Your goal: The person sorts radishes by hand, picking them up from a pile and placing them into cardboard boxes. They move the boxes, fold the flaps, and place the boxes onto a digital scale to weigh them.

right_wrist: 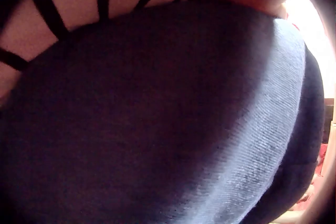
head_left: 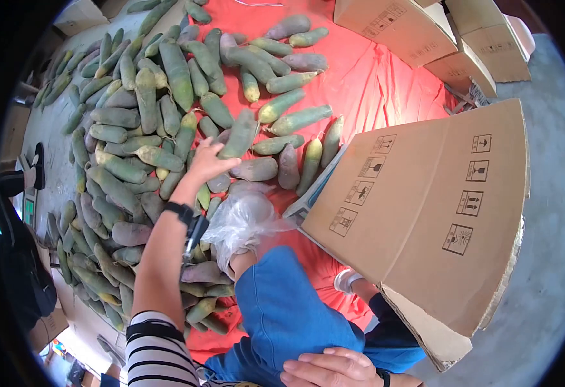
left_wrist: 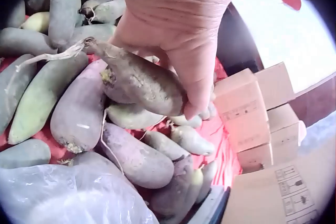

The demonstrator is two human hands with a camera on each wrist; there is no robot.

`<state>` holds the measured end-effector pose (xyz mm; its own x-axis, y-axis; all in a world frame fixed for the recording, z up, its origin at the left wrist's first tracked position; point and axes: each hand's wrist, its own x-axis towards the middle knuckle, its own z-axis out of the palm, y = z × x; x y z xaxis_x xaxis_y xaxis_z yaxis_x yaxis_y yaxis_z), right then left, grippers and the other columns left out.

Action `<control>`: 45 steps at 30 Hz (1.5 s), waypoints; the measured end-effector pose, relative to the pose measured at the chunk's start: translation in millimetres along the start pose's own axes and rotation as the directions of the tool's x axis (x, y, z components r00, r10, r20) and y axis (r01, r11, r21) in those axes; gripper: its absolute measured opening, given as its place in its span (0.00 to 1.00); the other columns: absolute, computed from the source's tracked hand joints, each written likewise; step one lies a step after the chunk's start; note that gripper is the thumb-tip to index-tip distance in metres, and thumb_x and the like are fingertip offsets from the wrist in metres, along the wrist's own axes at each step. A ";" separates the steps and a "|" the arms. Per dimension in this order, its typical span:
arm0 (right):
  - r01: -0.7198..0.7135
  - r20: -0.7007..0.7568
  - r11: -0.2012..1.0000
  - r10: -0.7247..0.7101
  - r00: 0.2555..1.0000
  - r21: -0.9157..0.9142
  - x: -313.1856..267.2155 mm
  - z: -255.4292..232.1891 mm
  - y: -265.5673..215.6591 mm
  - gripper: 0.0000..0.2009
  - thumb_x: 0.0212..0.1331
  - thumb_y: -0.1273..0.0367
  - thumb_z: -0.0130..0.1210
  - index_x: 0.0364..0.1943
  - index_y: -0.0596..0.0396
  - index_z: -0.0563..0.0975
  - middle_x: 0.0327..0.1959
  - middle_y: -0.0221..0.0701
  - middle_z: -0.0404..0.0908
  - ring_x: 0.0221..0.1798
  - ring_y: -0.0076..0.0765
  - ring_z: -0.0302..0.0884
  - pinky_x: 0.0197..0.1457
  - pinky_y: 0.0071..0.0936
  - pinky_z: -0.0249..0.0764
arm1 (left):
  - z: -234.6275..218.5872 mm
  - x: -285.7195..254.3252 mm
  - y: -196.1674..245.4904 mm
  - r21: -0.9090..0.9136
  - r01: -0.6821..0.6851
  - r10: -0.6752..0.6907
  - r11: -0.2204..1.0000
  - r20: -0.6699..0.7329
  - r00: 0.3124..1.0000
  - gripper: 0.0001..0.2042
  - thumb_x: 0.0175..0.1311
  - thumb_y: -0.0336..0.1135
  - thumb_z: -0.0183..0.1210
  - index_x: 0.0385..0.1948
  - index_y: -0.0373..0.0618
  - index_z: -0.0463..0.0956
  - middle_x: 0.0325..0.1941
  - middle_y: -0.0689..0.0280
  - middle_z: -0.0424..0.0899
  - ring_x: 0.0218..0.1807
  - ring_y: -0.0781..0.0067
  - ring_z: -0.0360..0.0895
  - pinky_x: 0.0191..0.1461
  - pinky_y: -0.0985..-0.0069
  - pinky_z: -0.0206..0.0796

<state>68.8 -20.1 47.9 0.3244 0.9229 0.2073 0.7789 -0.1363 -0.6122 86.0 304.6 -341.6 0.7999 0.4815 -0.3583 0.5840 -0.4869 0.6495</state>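
My left hand (head_left: 206, 166) grips a thick green radish (head_left: 239, 133) above the pile, thumb on one side and fingers on the other. In the left wrist view that radish (left_wrist: 152, 85) shows a dusty skin and a thin dry root at one end. More radishes (left_wrist: 79, 106) lie close beneath it, some green, some purplish. My right hand (head_left: 334, 367) rests with fingers laid out near the blue trousers (head_left: 289, 303) at the bottom of the head view. Dark blue cloth (right_wrist: 131, 108) fills most of the right wrist view, hiding the right fingers there.
A large heap of radishes (head_left: 118, 171) covers the left, spreading onto a red sheet (head_left: 385, 90). A clear plastic bag (head_left: 247, 216) wraps the lower leg beside it. A big cardboard box (head_left: 418, 193) stands tilted at the right, with more cartons (head_left: 398, 29) at the back.
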 end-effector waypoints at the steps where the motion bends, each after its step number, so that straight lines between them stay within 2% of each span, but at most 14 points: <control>1: -0.012 -0.007 1.000 0.012 1.000 0.014 -1.1 -0.3 -0.8 0.10 0.48 0.68 0.57 0.34 0.54 0.83 0.39 0.34 0.86 0.41 0.35 0.83 0.51 0.31 0.74 | 4.1 0.2 7.0 0.001 0.001 -0.001 1.000 -0.009 1.000 0.34 0.42 0.60 0.68 0.50 0.46 0.81 0.71 0.39 0.59 0.72 0.39 0.56 0.74 0.58 0.50; 7: -0.016 -0.107 0.999 0.020 0.994 0.029 -1.9 -2.7 3.1 0.10 0.46 0.69 0.58 0.34 0.56 0.83 0.38 0.34 0.85 0.40 0.37 0.83 0.46 0.32 0.76 | 4.5 7.4 26.3 0.236 0.127 -0.150 0.963 0.081 0.985 0.38 0.41 0.64 0.66 0.53 0.47 0.80 0.73 0.38 0.53 0.72 0.39 0.56 0.74 0.60 0.50; 11: -0.021 -0.183 0.998 0.032 0.983 0.063 -15.0 3.2 6.9 0.10 0.48 0.70 0.59 0.36 0.57 0.83 0.40 0.35 0.84 0.40 0.37 0.81 0.45 0.32 0.76 | -0.8 -57.4 34.6 -0.129 0.168 -0.149 0.977 0.147 0.978 0.26 0.49 0.56 0.67 0.40 0.40 0.84 0.36 0.57 0.86 0.39 0.68 0.82 0.47 0.70 0.72; 17: -0.065 -0.280 0.993 0.091 0.956 0.100 -30.3 3.8 6.8 0.11 0.44 0.73 0.61 0.35 0.55 0.83 0.41 0.32 0.84 0.42 0.36 0.81 0.48 0.33 0.77 | -17.4 -209.8 32.4 -0.699 0.375 -0.341 0.609 0.196 0.919 0.20 0.61 0.43 0.65 0.49 0.38 0.78 0.42 0.68 0.82 0.40 0.81 0.76 0.44 0.78 0.69; 22: -0.050 -0.409 0.992 0.095 0.907 0.117 -46.1 9.6 7.6 0.09 0.46 0.73 0.61 0.35 0.56 0.81 0.42 0.32 0.82 0.42 0.39 0.80 0.46 0.35 0.76 | -73.3 -291.2 72.1 -0.667 0.169 -0.165 0.726 0.070 0.984 0.20 0.61 0.40 0.63 0.49 0.35 0.76 0.43 0.66 0.82 0.43 0.75 0.77 0.48 0.78 0.68; 24: -0.005 -0.459 0.995 0.051 0.887 0.102 -52.1 13.8 6.5 0.08 0.47 0.72 0.60 0.34 0.56 0.80 0.43 0.32 0.81 0.42 0.39 0.79 0.46 0.35 0.76 | -103.5 -305.7 131.9 -0.671 -0.160 0.043 0.724 -0.187 0.981 0.25 0.59 0.44 0.65 0.52 0.34 0.73 0.47 0.64 0.80 0.45 0.73 0.76 0.50 0.77 0.68; 26: 0.011 -0.502 0.997 0.031 0.864 0.081 -58.4 17.9 7.0 0.07 0.47 0.72 0.59 0.33 0.56 0.79 0.42 0.32 0.81 0.43 0.39 0.78 0.46 0.35 0.75 | -139.1 -311.1 182.4 -0.693 -0.271 0.264 0.669 -0.119 0.957 0.31 0.56 0.49 0.66 0.55 0.34 0.70 0.52 0.62 0.78 0.48 0.71 0.76 0.53 0.74 0.68; 30: 0.029 -0.551 0.999 -0.014 0.835 0.017 -67.1 19.0 8.3 0.07 0.48 0.71 0.58 0.33 0.55 0.79 0.42 0.32 0.80 0.45 0.40 0.77 0.47 0.36 0.74 | -141.1 -321.2 338.9 -0.576 -0.710 0.573 0.405 -0.445 0.688 0.29 0.50 0.47 0.71 0.49 0.36 0.75 0.52 0.60 0.78 0.48 0.69 0.77 0.53 0.71 0.68; 31: 0.019 -0.562 1.000 -0.021 0.827 -0.009 -69.4 19.1 8.6 0.08 0.48 0.71 0.58 0.33 0.55 0.79 0.43 0.32 0.80 0.46 0.41 0.77 0.49 0.37 0.73 | -139.9 -316.0 362.5 -0.318 -0.775 0.680 0.546 -0.372 0.632 0.27 0.48 0.44 0.73 0.47 0.36 0.76 0.52 0.59 0.78 0.51 0.67 0.77 0.54 0.70 0.68; 32: 0.010 -0.570 0.999 -0.028 0.821 -0.034 -72.9 20.0 9.6 0.08 0.48 0.71 0.59 0.34 0.55 0.79 0.44 0.32 0.79 0.47 0.41 0.77 0.50 0.38 0.73 | -137.2 -309.2 384.8 -0.024 -0.793 0.760 0.609 -0.268 0.592 0.25 0.46 0.40 0.74 0.45 0.37 0.77 0.51 0.58 0.78 0.53 0.65 0.76 0.54 0.70 0.68; 37: -0.041 -0.562 0.996 -0.010 0.827 -0.078 -113.3 -2.8 3.3 0.15 0.45 0.72 0.59 0.41 0.58 0.79 0.52 0.37 0.78 0.55 0.47 0.74 0.60 0.46 0.70 | -85.2 -270.1 470.9 -0.400 -0.825 0.844 0.398 -0.193 0.501 0.26 0.47 0.39 0.73 0.47 0.33 0.76 0.61 0.51 0.71 0.63 0.57 0.70 0.57 0.67 0.69; 39: -0.118 -0.605 0.983 0.007 0.796 -0.143 -144.3 -34.5 0.5 0.16 0.46 0.73 0.59 0.44 0.57 0.78 0.52 0.38 0.77 0.56 0.48 0.73 0.60 0.46 0.69 | -69.5 -258.0 468.7 0.023 -0.887 0.884 0.462 -0.097 0.458 0.28 0.50 0.45 0.71 0.48 0.34 0.77 0.65 0.49 0.66 0.63 0.55 0.70 0.57 0.66 0.71; 43: -0.469 -0.708 0.770 0.033 0.705 -0.431 -205.8 -112.4 11.9 0.18 0.49 0.71 0.61 0.48 0.55 0.77 0.51 0.37 0.77 0.54 0.48 0.75 0.58 0.46 0.70 | -68.7 -270.3 471.3 -0.142 -0.736 0.740 0.662 -0.033 0.672 0.26 0.57 0.46 0.67 0.55 0.45 0.75 0.69 0.53 0.65 0.69 0.58 0.65 0.64 0.59 0.64; 45: -0.567 -0.670 0.643 0.111 0.734 -0.515 -228.8 -137.3 25.6 0.20 0.49 0.68 0.64 0.48 0.55 0.77 0.48 0.36 0.78 0.50 0.47 0.76 0.55 0.43 0.71 | -73.4 -276.8 467.2 -0.032 -0.784 0.780 0.620 -0.087 0.620 0.25 0.57 0.45 0.67 0.54 0.44 0.75 0.68 0.52 0.65 0.68 0.57 0.66 0.64 0.59 0.64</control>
<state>88.2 -284.2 89.6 0.6842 0.4214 0.5952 0.5932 -0.7963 -0.1182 127.3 -2.7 110.2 0.9391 -0.0176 0.3431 -0.2699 -0.6557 0.7051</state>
